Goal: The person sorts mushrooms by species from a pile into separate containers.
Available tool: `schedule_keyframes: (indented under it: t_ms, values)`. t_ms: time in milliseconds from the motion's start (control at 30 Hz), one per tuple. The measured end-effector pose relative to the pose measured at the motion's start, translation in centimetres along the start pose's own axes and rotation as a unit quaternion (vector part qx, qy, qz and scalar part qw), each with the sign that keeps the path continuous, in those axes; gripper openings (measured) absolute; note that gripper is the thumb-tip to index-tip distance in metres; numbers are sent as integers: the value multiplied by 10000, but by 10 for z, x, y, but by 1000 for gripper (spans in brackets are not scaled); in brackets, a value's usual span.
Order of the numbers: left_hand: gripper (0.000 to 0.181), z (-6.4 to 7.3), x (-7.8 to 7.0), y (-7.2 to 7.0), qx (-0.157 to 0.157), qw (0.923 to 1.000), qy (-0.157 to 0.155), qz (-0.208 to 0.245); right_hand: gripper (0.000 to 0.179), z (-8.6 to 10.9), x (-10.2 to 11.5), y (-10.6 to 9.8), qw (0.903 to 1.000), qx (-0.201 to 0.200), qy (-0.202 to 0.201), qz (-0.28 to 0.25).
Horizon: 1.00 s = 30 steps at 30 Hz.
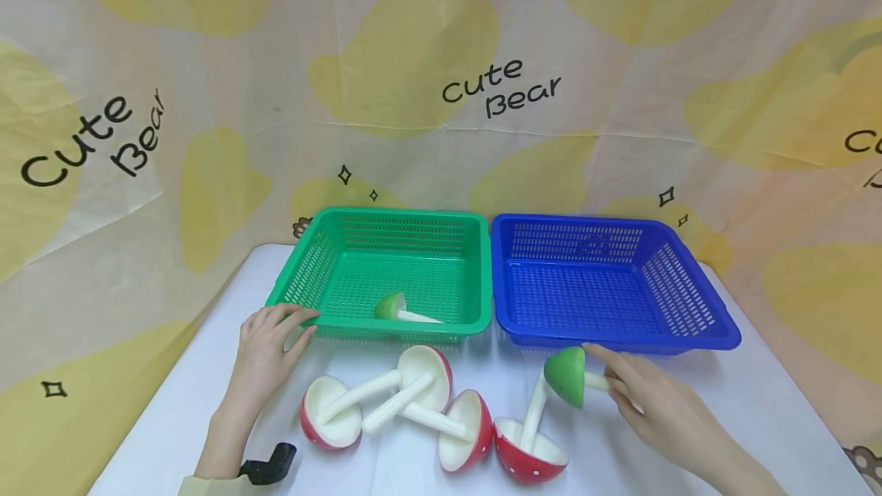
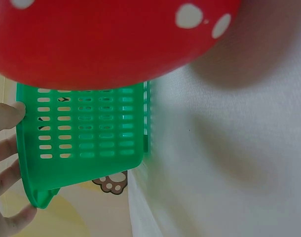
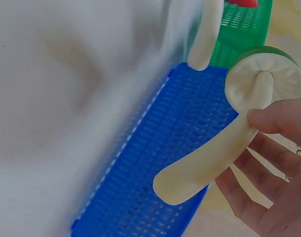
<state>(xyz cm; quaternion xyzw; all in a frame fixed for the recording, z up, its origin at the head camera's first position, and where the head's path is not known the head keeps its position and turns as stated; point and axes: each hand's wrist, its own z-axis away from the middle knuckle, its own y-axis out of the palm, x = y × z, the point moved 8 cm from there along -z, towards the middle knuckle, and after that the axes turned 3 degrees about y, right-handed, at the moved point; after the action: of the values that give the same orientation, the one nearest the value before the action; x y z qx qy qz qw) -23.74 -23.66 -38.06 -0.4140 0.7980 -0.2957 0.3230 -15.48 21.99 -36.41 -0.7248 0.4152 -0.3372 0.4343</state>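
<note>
My left hand (image 1: 265, 350) holds the front left corner of the green basket (image 1: 413, 327), fingers over the rim and thumb outside; the left wrist view shows the fingers along that rim. Inside the basket lies a toy mushroom with a green cap (image 1: 390, 306). My right hand (image 1: 661, 404) pinches the white stem of another green-capped toy mushroom (image 1: 566, 377) in front of the blue basket (image 1: 620, 339). Its pale underside (image 3: 239, 84) and thick stem show in the right wrist view. Red-capped toy mushrooms (image 1: 475, 427) with white dots lie between the hands.
The two baskets stand side by side at the back of the white table (image 1: 386, 473), against a patterned curtain (image 1: 413, 60). Near my left wrist is a black angled object (image 1: 272, 465). A red cap (image 2: 111, 44) fills the upper left wrist view.
</note>
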Motion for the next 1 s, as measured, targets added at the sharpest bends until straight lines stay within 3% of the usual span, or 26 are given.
schedule_keyframes:
  t_ms: [600,1000]
  values:
    - [26,1,-1,-1,27,10000,-12,8,67,-49,32,-11,9993,298,-69,-223]
    - [27,0,-3,-3,-26,10000,53,-58,61,-88,57,-7,9960,341,-225,-792]
